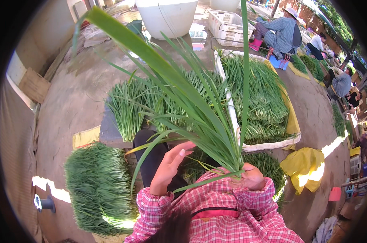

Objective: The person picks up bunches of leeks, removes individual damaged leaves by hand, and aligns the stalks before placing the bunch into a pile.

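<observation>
My right hand (252,177) is closed around the lower ends of a bunch of garlic chives (210,117) in front of my chest. The long green leaves fan up and to the left, some bending down at the sides. Just left of the bunch, my left hand (169,166) is raised with fingers stretched out and holds nothing. Beyond my knees, several bundles of chives (129,107) lie side by side on a low dark board (110,128). More loose chives lie beneath my hands, partly hidden by my arms.
A tall chive pile (98,186) stands at my left. Ahead to the right is a white crate (272,145) of chives with yellow lining. A yellow sack (305,167) lies at right, a spool (44,203) at far left. Beyond are a white tub (167,18) and seated people (282,34).
</observation>
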`<state>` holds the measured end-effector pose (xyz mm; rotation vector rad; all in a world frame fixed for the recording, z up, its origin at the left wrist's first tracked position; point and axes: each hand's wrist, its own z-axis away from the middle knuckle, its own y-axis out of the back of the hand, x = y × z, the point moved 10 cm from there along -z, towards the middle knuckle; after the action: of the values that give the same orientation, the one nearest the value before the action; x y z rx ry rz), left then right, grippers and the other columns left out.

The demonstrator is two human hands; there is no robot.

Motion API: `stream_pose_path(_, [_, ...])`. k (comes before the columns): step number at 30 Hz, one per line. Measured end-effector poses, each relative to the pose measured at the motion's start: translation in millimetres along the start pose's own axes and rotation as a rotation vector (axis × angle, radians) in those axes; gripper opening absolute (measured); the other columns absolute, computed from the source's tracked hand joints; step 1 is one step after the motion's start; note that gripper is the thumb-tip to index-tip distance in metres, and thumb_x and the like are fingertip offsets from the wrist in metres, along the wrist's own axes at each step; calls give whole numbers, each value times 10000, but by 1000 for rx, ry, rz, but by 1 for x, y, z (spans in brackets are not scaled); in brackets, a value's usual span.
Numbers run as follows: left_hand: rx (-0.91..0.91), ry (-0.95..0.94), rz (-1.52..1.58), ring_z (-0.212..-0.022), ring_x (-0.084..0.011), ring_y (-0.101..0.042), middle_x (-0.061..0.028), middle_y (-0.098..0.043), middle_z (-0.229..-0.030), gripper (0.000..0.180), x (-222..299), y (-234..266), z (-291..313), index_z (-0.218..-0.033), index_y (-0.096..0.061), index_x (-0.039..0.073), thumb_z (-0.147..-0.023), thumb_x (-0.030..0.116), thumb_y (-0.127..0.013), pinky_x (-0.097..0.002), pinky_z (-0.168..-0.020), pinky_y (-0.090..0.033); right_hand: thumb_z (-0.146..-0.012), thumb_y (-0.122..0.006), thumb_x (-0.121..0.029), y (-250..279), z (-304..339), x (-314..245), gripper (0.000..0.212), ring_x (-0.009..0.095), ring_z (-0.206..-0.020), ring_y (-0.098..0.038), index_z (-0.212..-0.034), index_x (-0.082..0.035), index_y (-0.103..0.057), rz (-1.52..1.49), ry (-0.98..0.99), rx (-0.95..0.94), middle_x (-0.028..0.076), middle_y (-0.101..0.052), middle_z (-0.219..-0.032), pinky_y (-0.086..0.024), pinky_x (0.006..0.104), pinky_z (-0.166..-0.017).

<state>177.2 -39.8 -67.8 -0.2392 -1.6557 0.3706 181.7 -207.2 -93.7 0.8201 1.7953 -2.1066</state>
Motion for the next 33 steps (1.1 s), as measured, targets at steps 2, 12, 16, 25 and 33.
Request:
stream_pose_path(2, [-100, -34, 167, -1035, -206, -428, -119, -451, -1137, 330, -4, -8, -2, -1131, -414, -17, -858, 167, -384, -338, -892, -323, -825, -460, -191, -6, -2, -1, 462, 214, -1065, -416, -1194, 40, -307, 23, -15, -7, 158, -388, -1193, -348, 326, -883])
stream_pose_path(12, [-83, -134, 341, -1169, -206, -274, -99, -220, -1292, 647, 18, -14, -7, -1274, -154, 21, -810, 328, -484, -369, -948, -244, -792, -511, -256, -33, -19, 5, 540, 282, -1135, -336, -1192, 51, -317, 104, -58, -12, 194, -340, -1225, -261, 356, -939])
stream_pose_path(16, [42, -64, 284, -1177, -211, -256, -108, -222, -1287, 617, 17, -14, -2, -1289, -75, 24, -848, 275, -427, -357, -962, -230, -783, -514, -291, -35, -22, 8, 570, 292, -1149, -310, -1192, 54, -315, 148, -97, 37, 205, -334, -1224, -239, 370, -947])
stream_pose_path(25, [137, -136, 91, -1121, -211, -342, -122, -330, -1229, 469, 38, -11, 6, -1263, -179, 4, -874, 194, -359, -353, -917, -292, -773, -517, -311, -32, -26, 17, 590, 222, -1056, -381, -1193, 54, -321, 76, -56, -22, 219, -316, -1232, -315, 275, -813])
stream_pose_path(33, [272, -62, 17, -1077, -136, -349, -79, -381, -1173, 412, 24, 4, 14, -1221, -259, -12, -860, 134, -394, -269, -896, -285, -799, -488, -303, -35, -25, 23, 563, 90, -779, -395, -1208, 41, -311, 68, -110, -72, 127, -403, -1129, -318, 211, -644])
